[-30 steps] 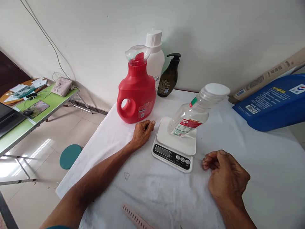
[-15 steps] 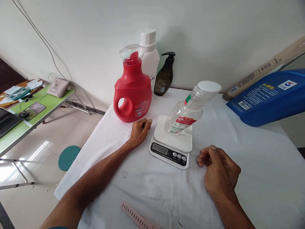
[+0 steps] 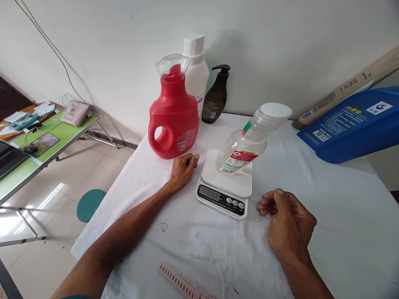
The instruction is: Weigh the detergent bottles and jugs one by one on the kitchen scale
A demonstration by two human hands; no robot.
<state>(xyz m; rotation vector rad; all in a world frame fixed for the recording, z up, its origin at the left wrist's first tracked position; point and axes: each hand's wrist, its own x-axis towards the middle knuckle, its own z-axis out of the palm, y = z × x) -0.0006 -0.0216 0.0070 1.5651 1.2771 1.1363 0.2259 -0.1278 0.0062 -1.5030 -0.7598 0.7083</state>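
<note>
A clear plastic jar (image 3: pixel 246 143) with a white lid and a red-and-white label stands on a white kitchen scale (image 3: pixel 222 182). The scale's display is lit, its digits hard to read. My left hand (image 3: pixel 183 169) rests on the cloth between a red detergent bottle (image 3: pixel 174 116) and the scale, fingers curled in, holding nothing I can see. To the right of the scale lies my right hand (image 3: pixel 288 220), loosely closed and apart from it, with nothing visible in its fingers.
Behind stand a white bottle (image 3: pixel 198 74) and a dark pump bottle (image 3: pixel 215 97). A blue bottle (image 3: pixel 352 124) is at the right, beside a beige tube (image 3: pixel 339 89). A pink watch strap (image 3: pixel 179 280) lies at the front. Left are a green table (image 3: pixel 59 137) and a teal stool (image 3: pixel 90 205).
The view has shifted very slightly. Both hands, the jar and the scale stay where they were.
</note>
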